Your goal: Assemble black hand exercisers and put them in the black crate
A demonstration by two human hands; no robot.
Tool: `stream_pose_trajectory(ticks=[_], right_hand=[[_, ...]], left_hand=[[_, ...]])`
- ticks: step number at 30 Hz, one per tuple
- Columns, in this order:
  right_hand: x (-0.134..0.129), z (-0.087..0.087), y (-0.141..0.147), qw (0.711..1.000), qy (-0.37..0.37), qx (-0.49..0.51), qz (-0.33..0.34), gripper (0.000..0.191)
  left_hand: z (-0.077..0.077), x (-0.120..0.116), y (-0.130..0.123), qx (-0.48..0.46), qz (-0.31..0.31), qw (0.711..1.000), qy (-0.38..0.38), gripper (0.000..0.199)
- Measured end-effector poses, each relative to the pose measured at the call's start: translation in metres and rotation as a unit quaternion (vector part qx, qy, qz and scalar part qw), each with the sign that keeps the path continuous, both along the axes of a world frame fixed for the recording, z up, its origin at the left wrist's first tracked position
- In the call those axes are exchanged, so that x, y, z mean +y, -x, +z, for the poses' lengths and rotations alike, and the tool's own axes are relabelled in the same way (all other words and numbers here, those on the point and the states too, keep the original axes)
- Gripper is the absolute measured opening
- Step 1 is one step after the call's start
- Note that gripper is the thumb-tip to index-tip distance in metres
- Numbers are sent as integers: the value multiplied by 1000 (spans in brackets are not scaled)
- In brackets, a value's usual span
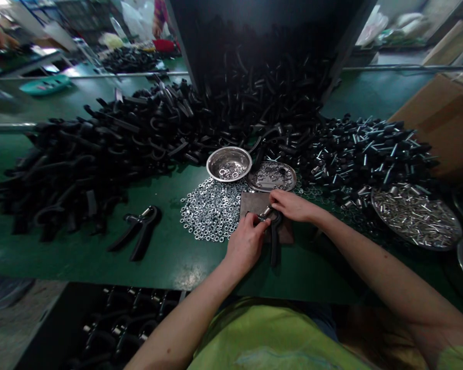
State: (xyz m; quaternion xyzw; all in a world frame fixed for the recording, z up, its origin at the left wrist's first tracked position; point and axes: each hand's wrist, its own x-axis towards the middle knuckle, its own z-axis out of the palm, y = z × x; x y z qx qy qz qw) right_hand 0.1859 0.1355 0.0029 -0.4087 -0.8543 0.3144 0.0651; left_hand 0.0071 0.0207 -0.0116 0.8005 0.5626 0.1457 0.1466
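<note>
Over a square metal plate (pixel 287 234), my left hand (pixel 248 239) grips a black handle part (pixel 274 245) with a metal spring (pixel 266 211) at its top. My right hand (pixel 292 205) is closed in a pinch by the spring's upper end; what lies between its fingertips is too small to make out. Left of the plate spreads a heap of metal nuts (pixel 208 213). Just beyond are a round steel bowl (pixel 229 164) with small rings and an oval tray (pixel 272 177) of small metal parts. An assembled black clamp (pixel 141 231) lies on the green table (pixel 170 262) at the left.
Black handle parts (pixel 100 144) pile up across the back and left. Black-headed bolts (pixel 370 149) lie at the right, beside a plate of metal pins (pixel 416 218) and a cardboard box (pixel 443 128). Below the table edge, a black crate (pixel 73 329) holds clamps. A person's arm (pixel 159 18) shows far back.
</note>
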Motion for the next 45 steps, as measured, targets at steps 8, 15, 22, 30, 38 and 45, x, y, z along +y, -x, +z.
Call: stream_pose_trajectory(ticks=[8,15,22,30,38,45], right_hand=[[-2,3,8,997,-31,-68,-11,8],[-23,3,0,995,-60,-59,-53,12],[-121,1,-95,947,-167,-181,-206,26],[-176,-10,-127,897,-83,-178,-395,32],[-129,44,-42,916,-163,206,-303,47],[-115,46,-37,956,-166,104,-219,47]], left_hand=[[1,0,1,-1,-9,1000,6,37],[3,-6,1,64,9,998,6,45],[4,-5,3,81,-11,997,2,46],[6,-3,3,80,-24,996,13,44],[7,-4,2,85,-22,996,12,44],[2,-4,2,80,-29,996,-3,44]])
